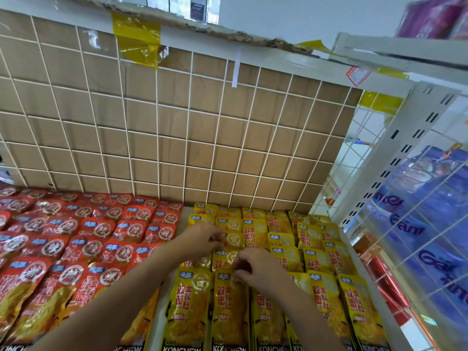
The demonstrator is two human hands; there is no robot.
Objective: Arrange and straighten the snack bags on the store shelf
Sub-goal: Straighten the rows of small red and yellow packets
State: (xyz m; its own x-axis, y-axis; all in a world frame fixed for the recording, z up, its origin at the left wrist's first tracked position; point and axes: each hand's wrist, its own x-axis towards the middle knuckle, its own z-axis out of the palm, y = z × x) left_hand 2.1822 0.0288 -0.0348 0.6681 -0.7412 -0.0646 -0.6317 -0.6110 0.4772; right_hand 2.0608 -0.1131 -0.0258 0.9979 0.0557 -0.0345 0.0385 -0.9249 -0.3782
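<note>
Our two bare forearms reach in from the near edge over the shelf [155, 333], and both hands work among the yellow snack bags [319, 264], which lie flat in overlapping columns on the right half, running from the near edge back to the wire grid panel [177, 138]. Our left grip [202, 238] sits farther in, near the left side of the yellow block; its fingers are curled and pinch the left edge of the farther bag [234, 238], one in the second column from the left. Our right grip [255, 267] is nearer and just to the right, close to the left one but not touching it. Its fingers and thumb are curled on the top edge of the nearer bag [229, 300], which lies in the near row of the same column. The red snack bags [83, 247] fill the left half of the shelf in slanting, overlapping rows, and a narrow bare strip of shelf parts them from the yellow ones. Brown cardboard [253, 117] stands behind the grid panel, with yellow tape [136, 44] stuck over its top rail. On the right a white slotted upright [405, 148] rises at the shelf's end, and beyond a wire divider lie blue packs [430, 211], blurred and too unclear to read.
</note>
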